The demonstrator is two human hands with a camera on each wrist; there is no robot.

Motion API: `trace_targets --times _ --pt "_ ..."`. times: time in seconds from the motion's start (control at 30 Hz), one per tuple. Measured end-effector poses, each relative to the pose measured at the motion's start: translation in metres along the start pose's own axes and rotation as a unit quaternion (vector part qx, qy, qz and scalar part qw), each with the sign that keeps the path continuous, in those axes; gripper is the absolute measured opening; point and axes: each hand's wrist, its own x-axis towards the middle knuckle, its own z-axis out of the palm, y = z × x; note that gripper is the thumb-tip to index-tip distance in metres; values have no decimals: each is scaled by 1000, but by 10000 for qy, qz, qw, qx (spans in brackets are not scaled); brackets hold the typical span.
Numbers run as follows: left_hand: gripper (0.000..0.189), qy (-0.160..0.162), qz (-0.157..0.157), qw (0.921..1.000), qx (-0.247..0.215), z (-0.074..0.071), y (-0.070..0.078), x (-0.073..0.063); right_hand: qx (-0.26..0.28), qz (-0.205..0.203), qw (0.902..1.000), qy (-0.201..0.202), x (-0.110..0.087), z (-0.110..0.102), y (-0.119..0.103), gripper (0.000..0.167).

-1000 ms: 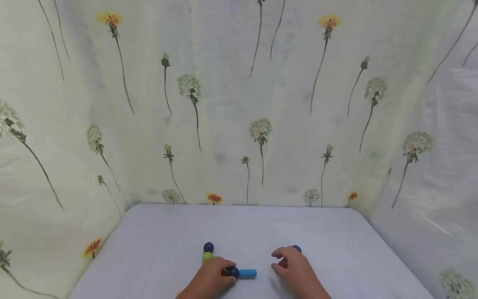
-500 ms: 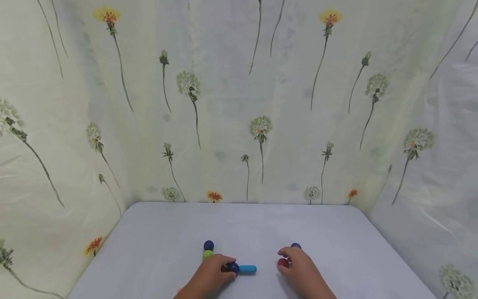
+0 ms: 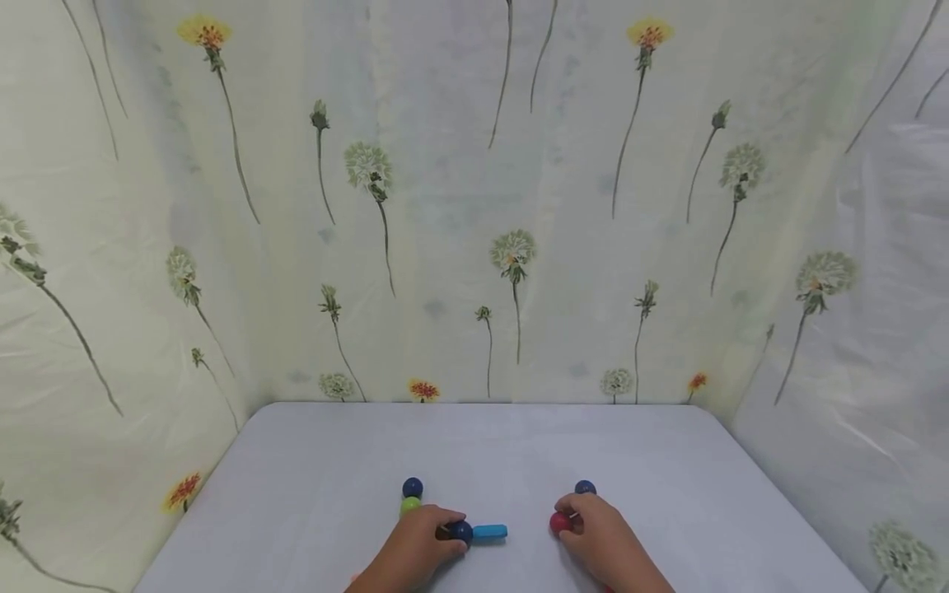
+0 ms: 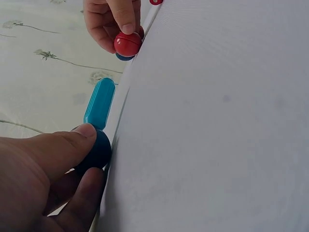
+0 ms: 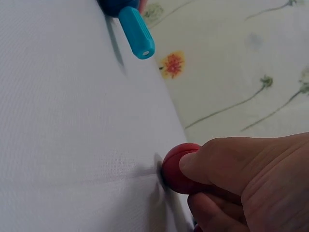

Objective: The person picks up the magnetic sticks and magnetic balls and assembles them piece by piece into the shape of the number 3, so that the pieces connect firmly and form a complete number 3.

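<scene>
My left hand [image 3: 417, 539] pinches a dark blue ball [image 3: 462, 533] between thumb and fingers, low over the white table. From that ball a light blue ribbed stick [image 4: 100, 103] points toward the right hand; its free end shows a small pale spot in the right wrist view. My right hand [image 3: 606, 539] grips a glossy red ball [image 5: 179, 168] with thumb and fingertips. A gap of bare table separates the stick's end from the red ball. Whatever else the right fingers cover is hidden.
Beyond the left hand, a dark blue ball [image 3: 412, 487] touches a light green piece [image 3: 410, 506]. Another blue ball [image 3: 585, 487] shows just behind the right hand. The white table [image 3: 474, 453] ends at a flowered curtain [image 3: 430, 247].
My right hand has shifted slightly right and its fingers have closed on the red ball, which was hidden a second ago. The left hand keeps its hold, almost still.
</scene>
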Motion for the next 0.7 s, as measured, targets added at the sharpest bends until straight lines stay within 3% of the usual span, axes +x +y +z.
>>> trace_targets --times 0.3,0.7 --pt "39 47 -46 9999 -80 1 -1 1 33 -25 9999 -138 -3 1 -6 27" --pt "38 59 29 10000 -62 0 -1 -1 690 -458 9956 -427 0 10 -3 28"
